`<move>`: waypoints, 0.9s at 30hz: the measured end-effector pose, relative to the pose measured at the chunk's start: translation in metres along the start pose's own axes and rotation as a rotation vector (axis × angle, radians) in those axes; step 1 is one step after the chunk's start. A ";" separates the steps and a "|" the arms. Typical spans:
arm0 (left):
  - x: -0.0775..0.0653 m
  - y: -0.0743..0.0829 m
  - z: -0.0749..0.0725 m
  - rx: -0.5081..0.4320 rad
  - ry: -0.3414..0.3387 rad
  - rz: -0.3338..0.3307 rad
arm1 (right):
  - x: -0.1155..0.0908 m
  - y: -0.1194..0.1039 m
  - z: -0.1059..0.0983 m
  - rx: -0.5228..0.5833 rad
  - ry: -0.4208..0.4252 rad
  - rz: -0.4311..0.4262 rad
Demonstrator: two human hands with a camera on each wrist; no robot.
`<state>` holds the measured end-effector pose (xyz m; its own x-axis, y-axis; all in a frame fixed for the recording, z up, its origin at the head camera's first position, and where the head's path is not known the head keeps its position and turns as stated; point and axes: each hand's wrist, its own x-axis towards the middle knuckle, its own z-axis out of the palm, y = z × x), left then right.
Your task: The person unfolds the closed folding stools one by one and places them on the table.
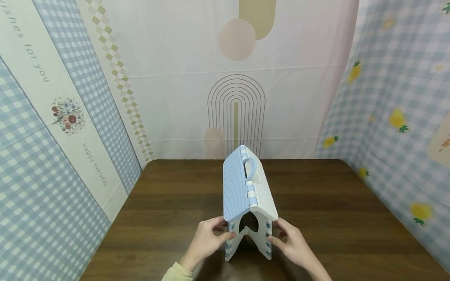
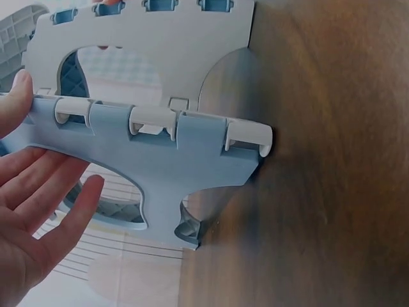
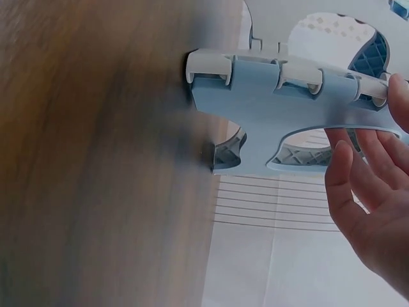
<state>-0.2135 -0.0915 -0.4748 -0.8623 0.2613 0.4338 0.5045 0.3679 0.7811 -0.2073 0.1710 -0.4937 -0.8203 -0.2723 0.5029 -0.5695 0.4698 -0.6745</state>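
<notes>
A folding step stool (image 1: 234, 191) in light blue and white plastic stands half folded on the wooden table. Its two top panels slope like a roof from the hinged ridge, where a blue carry handle (image 1: 253, 168) sticks up. My left hand (image 1: 207, 242) holds its left side, thumb on the front hinged edge and fingers behind at the side panel's opening. On the opposite side my right hand (image 1: 292, 242) grips the matching leg panel the same way. Both wrist views show the stool's blue side panels (image 2: 163, 150) with white hinge knuckles (image 3: 209, 64) and cut-out holes.
The dark wooden table (image 1: 168, 218) spreads out around the stool. A pale printed cloth (image 1: 168, 109) hangs behind it, and blue checked cloths (image 1: 386, 148) hang at the left and right sides.
</notes>
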 end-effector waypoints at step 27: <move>0.054 0.066 -0.077 0.481 0.195 -0.171 | 0.080 -0.069 -0.079 -0.332 0.158 0.117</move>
<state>-0.2301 -0.1221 -0.3656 -0.9030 0.0084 0.4296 0.2805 0.7690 0.5744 -0.2297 0.1831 -0.3639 -0.8456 -0.0803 0.5277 -0.4034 0.7435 -0.5334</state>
